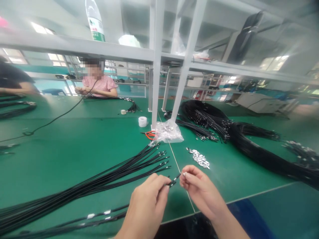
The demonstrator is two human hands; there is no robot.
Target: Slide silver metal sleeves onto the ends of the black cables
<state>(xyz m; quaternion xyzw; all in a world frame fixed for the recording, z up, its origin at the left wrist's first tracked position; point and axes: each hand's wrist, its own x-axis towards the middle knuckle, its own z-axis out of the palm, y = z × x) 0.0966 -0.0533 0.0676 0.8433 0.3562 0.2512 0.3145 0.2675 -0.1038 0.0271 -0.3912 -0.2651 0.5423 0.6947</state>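
Black cables need steady tips, left hand gripping them, right hand's grip closed on a white piece.

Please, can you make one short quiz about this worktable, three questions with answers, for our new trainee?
1. True or false: the right hand pinches a small white piece.
2. Which colour are the handles beside the clear plastic bag?
A) blue
B) orange-red
C) yellow
3. Fill in the missing word: the plastic bottle stands on the ____, above the green tabletop.

Key: 1. true; 2. B; 3. shelf
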